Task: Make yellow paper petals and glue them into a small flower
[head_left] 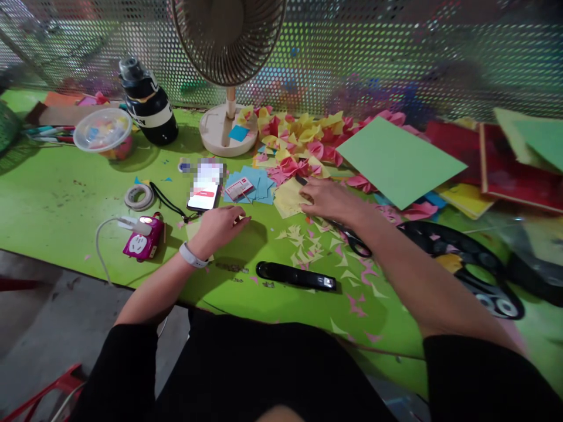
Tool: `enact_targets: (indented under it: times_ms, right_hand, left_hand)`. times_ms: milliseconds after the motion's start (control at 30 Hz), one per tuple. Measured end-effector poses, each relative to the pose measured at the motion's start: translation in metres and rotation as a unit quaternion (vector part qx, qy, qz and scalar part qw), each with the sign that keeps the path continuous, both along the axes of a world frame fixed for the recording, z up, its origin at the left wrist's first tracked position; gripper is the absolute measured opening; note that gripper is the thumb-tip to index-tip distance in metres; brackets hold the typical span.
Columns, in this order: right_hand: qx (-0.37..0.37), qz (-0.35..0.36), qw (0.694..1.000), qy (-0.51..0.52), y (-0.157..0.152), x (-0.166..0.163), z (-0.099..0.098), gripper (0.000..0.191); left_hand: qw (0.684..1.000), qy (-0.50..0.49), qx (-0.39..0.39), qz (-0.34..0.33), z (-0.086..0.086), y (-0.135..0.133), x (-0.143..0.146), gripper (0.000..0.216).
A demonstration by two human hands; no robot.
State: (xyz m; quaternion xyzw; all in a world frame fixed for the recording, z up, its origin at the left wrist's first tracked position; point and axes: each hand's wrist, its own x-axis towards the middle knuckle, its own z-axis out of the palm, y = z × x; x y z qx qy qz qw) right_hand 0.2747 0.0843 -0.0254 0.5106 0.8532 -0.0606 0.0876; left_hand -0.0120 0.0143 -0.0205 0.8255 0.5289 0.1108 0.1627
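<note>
My left hand [222, 227] hovers low over the green table with its fingers loosely bent and a little apart, and nothing shows in it. Close by lie a phone [206, 190] with a lit screen and blue paper squares [263, 186] bearing a small white-and-red box [238, 189]. My right hand [328, 199] has its curled fingers at the right edge of some yellow paper squares [288, 198]; its grip is partly hidden. Black-handled scissors [358, 245] lie partly under that forearm. A black stapler [295, 276] rests near the front edge.
Folded pink and yellow paper pieces [308, 138] are heaped behind my right hand, beside a fan [229, 132]. Left stand a bottle [152, 111], a plastic tub [103, 132], tape [139, 197] and a purple power adapter [144, 237]. Right are green paper [398, 161] and a black tray [461, 258].
</note>
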Motion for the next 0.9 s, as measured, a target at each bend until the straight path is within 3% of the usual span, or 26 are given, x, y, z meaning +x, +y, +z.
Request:
enact_targets:
  times_ms: [400, 633, 733, 800, 900]
  right_hand:
    - [0.055, -0.001, 0.998, -0.018, -0.011, -0.008, -0.007, 0.030]
    - [0.119, -0.034, 0.986, 0.111, -0.012, 0.005, 0.004, 0.030]
    - [0.123, -0.028, 0.982, 0.144, -0.022, 0.001, 0.017, 0.026]
    - [0.114, -0.003, 0.982, 0.153, -0.037, -0.010, 0.026, 0.031]
    - [0.075, 0.070, 0.986, 0.131, -0.067, -0.033, 0.036, 0.034]
  left_hand:
    - [1.000, -0.004, 0.015, -0.004, -0.002, -0.001, 0.001, 0.029]
    - [1.000, -0.029, 0.002, -0.003, -0.001, 0.000, 0.000, 0.028]
    - [0.988, -0.133, -0.077, 0.012, 0.004, -0.003, 0.004, 0.027]
    - [0.937, -0.269, -0.219, 0.035, 0.008, -0.006, 0.010, 0.029]
    - [0.759, -0.475, -0.436, 0.084, 0.011, -0.011, 0.020, 0.035]
